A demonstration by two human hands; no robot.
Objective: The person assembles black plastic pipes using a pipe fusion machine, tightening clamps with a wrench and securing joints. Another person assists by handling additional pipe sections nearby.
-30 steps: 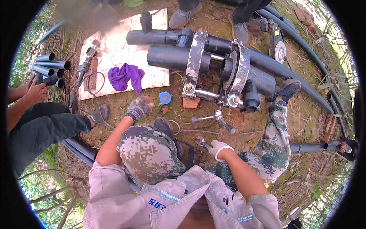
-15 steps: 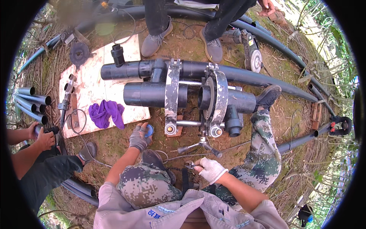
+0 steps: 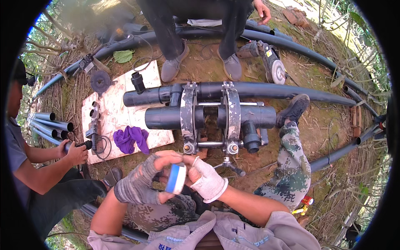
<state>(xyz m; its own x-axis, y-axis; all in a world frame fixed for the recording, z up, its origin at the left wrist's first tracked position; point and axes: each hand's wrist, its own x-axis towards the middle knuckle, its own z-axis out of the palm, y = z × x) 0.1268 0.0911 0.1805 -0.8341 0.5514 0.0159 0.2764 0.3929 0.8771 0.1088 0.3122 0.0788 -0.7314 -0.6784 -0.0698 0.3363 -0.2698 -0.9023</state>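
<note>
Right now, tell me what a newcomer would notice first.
The black pipes in two chipped clamps, mid-picture, stand out first. Next comes the vivid purple cloth on the pale board at left. Nearer, the left grip holds a blue-and-white object, the right grip close beside it.

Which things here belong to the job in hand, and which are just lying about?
Likely in the job:
Round blue-and-white item, gripped by the left hand, right hand close by
Two-ring clamp around black pipe

Apparently lying about:
Purple cloth
Power tool with white disc
Green leaf
</note>
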